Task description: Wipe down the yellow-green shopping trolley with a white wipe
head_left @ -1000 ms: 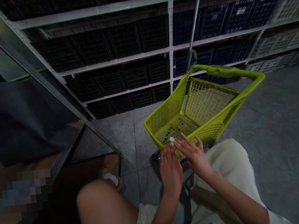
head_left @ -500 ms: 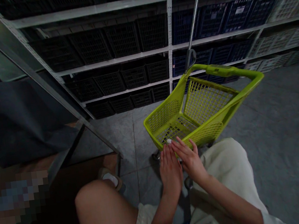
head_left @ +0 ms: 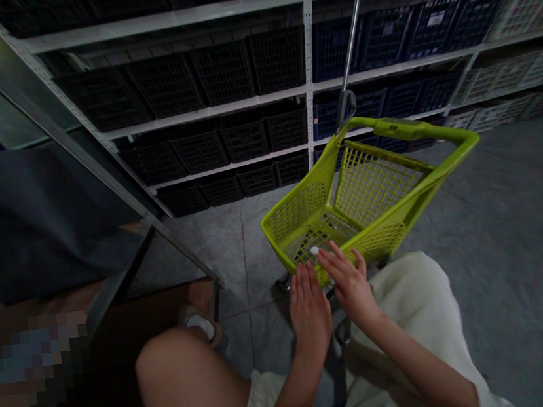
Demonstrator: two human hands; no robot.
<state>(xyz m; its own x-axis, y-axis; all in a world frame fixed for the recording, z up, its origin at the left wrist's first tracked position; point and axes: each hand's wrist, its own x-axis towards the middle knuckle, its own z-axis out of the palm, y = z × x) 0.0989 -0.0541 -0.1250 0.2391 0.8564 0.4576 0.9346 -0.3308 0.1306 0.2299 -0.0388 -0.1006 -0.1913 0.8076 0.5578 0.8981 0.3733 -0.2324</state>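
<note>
A small lime-green shopping cart [head_left: 369,195] with a mesh basket stands in front of me, its handle at the far side. My left hand [head_left: 309,314] is raised at the cart's near edge, fingers together, holding nothing. My right hand [head_left: 350,283] is beside it, fingers spread over the near wall. A tiny white object [head_left: 315,250] sits at my right index fingertip, above the basket's near corner. I cannot tell whether the fingers grip it. The basket's inside shows no other objects.
Metal shelves [head_left: 211,112] filled with black, navy and white crates [head_left: 433,28] run along the far side. A thin metal pole [head_left: 352,35] rises from the cart. A steel shelf upright [head_left: 81,147] slants down at left. Below lie grey floor tiles [head_left: 496,222] and my bare knee [head_left: 185,389].
My right hand and the white object shifted left toward my left hand, then back right. The fingers of my right hand have spread apart. My left hand and the cart stay nearly still.
</note>
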